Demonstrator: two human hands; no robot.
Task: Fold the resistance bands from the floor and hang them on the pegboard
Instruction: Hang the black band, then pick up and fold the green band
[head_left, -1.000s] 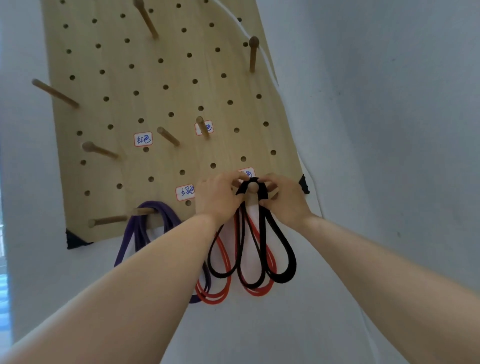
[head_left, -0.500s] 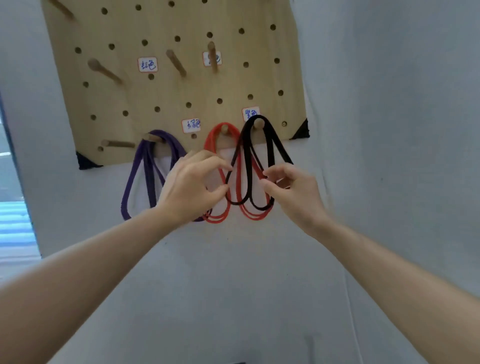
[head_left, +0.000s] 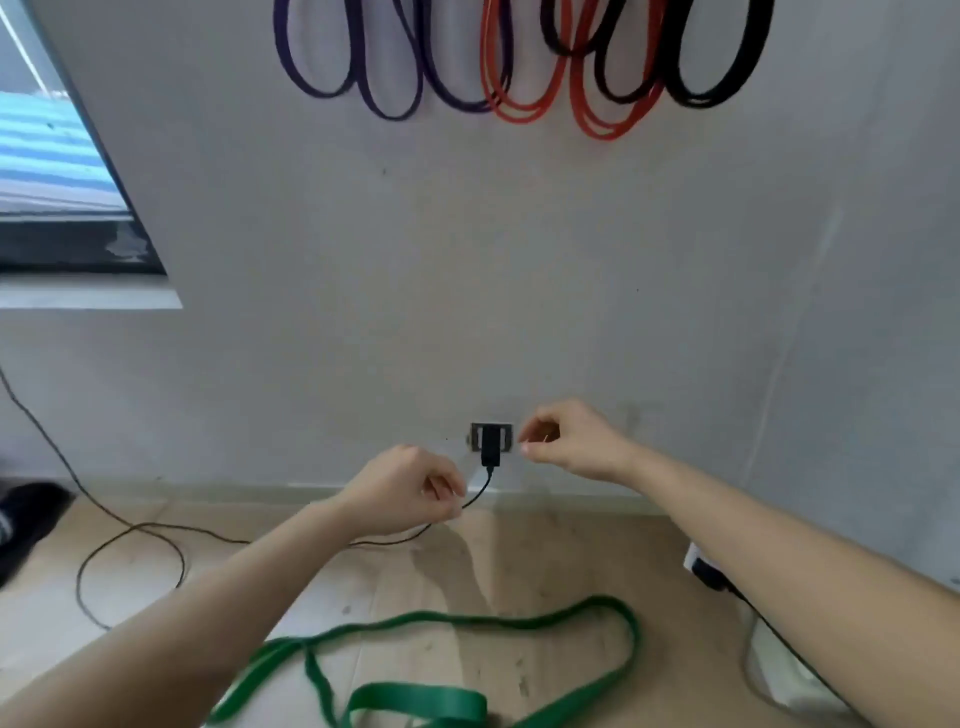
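A long green resistance band lies loosely looped on the wooden floor, below and in front of my arms. Above it my left hand and my right hand hover before the grey wall, fingers curled in, nothing held. At the top edge the lower loops of the purple band, the red band and the black band hang against the wall. The pegboard itself is out of view.
A wall socket with a black plug sits between my hands, and its thin cable trails left across the floor. A window is at the left, a dark object below it, and a white power strip at the right.
My view has dropped from the pegboard to the floor. Both hands have left the hanging black band and come down in front of the wall, and the green band has come into sight.
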